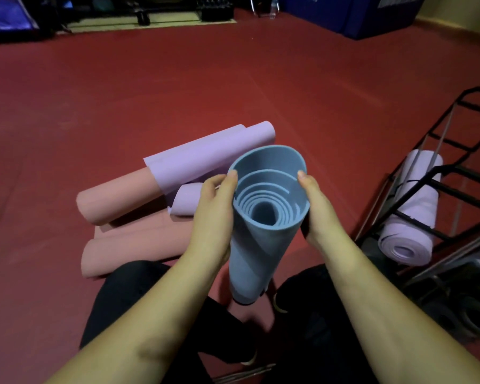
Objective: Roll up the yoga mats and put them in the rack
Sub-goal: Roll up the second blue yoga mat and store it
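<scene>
- The left hand (215,206) and right hand (315,207) clasp the blue mat (263,231) from either side, thumbs up at its rim, fingers wrapped behind.
- The blue mat stands upright, rolled, between the person's knees.
- Left of the blue mat lie loosely rolled lilac mats (205,159) and pink mats (122,200).
- Right of it stands a black rack (452,173) holding a rolled lilac mat (412,212).
- All rest on a red floor (122,92).

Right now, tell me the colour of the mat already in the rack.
Light purple mat, lying in the black rack; head view.
</scene>
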Demonstrator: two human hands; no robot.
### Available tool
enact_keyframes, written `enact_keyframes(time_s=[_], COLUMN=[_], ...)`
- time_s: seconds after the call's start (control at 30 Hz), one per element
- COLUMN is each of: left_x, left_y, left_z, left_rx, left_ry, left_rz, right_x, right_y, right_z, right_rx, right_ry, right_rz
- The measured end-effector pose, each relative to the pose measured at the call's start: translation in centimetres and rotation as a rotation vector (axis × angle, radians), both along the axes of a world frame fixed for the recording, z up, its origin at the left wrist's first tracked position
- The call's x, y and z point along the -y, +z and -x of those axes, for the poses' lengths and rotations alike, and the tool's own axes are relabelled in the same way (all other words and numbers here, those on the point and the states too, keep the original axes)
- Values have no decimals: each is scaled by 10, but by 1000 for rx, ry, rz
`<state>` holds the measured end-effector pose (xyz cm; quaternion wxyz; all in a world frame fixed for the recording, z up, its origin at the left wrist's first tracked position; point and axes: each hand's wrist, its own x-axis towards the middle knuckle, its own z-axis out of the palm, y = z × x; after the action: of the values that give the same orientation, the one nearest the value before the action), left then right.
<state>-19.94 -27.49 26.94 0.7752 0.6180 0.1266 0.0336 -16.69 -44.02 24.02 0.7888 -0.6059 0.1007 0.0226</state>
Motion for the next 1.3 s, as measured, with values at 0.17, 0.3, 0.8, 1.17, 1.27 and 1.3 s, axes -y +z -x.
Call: enact_keyframes(time_s=[0.17, 0.3, 0.8, 1.17, 1.27, 1.3], left_x=[10, -3, -18, -5, -12, -13], left_y=[-3, 26, 6, 11, 17, 13], left_z=[19, 1, -12, 11, 0, 0], left_rx=[64, 143, -44, 78, 140, 165], left_ry=[-1, 37, -13, 121, 145, 125], left_rz=[-11, -16, 79, -106, -104, -124], right_x=[-21, -23, -19, -43, -37, -34], right_y=[9, 28, 29, 48, 60, 53], right_z=[9, 6, -11, 0, 4, 5], right_rx=[-45, 69, 115, 130, 167, 172], right_ry=[56, -33, 28, -77, -146, -160], right_rz=[-177, -161, 54, 53, 1, 43])
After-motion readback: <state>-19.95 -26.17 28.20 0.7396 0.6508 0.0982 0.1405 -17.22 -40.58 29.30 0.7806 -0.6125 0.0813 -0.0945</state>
